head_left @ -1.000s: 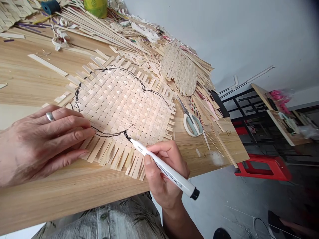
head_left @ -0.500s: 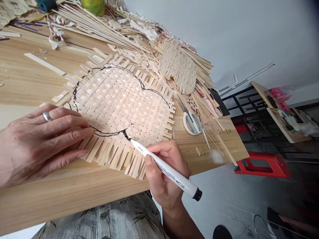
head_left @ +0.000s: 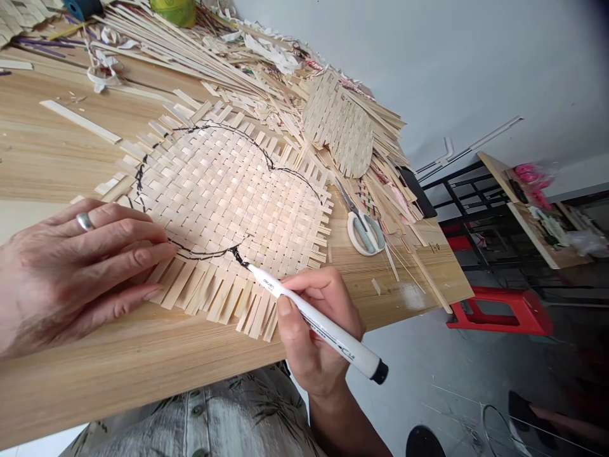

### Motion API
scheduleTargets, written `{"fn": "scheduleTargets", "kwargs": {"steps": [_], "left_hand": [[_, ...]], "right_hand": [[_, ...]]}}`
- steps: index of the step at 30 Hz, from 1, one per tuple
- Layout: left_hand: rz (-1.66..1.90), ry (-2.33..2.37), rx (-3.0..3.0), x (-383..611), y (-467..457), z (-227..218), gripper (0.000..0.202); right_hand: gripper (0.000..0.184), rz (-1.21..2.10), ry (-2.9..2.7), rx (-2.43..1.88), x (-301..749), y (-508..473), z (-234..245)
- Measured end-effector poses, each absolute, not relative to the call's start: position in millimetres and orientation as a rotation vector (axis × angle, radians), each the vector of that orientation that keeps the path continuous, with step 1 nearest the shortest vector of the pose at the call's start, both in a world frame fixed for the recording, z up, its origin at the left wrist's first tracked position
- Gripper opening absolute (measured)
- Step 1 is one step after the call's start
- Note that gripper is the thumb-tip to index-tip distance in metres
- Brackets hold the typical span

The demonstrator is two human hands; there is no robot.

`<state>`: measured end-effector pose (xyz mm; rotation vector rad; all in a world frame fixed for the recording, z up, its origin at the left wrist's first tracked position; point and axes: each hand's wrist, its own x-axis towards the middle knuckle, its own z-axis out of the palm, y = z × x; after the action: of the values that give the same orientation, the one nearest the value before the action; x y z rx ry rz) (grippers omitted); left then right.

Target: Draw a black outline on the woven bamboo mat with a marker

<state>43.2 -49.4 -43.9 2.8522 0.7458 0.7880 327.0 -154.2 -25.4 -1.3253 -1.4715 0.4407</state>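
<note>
A mat woven from pale wooden strips (head_left: 228,190) lies flat on the table, its strip ends fringing out all round. Black double lines trace a curved, notched outline on it. My right hand (head_left: 318,330) grips a white marker (head_left: 328,327) with a black end, its tip touching the weave by a thick black patch near the front edge. With fingers stretched out, my left hand (head_left: 90,273) lies across the mat's left front edge and covers part of the outline. A ring is on one of its fingers.
Scissors (head_left: 365,231) lie right of the mat, beside a smaller woven piece (head_left: 340,127) on heaped loose strips (head_left: 190,54). At the back stand a blue spool (head_left: 83,7) and a yellow-green container (head_left: 175,11). A red stool (head_left: 499,311) is beyond the table's right edge.
The view has shifted slightly. The marker tip stays at almost the same spot near the black patch, and my left hand holds its place on the mat.
</note>
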Motion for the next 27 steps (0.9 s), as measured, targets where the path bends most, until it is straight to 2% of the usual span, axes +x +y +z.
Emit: {"fn": "scheduleTargets", "kwargs": {"steps": [5,14,27], "left_hand": [[0.788,0.732,2.881,43.5,-50.5,-43.3,0.043],[0.709,0.752,2.871,41.9,-49.2,-43.0,0.045],[0.701,0.691,2.903,41.3,-47.3,-41.2,0.039]], "right_hand": [[0.015,0.526,-1.506,-1.342,326.9,-152.7,-25.0],[0.01,0.377,-1.434,-1.372,328.5,-158.1,-25.7],[0.008,0.389,-1.403,-1.365,328.7,-158.7,-25.1]]}}
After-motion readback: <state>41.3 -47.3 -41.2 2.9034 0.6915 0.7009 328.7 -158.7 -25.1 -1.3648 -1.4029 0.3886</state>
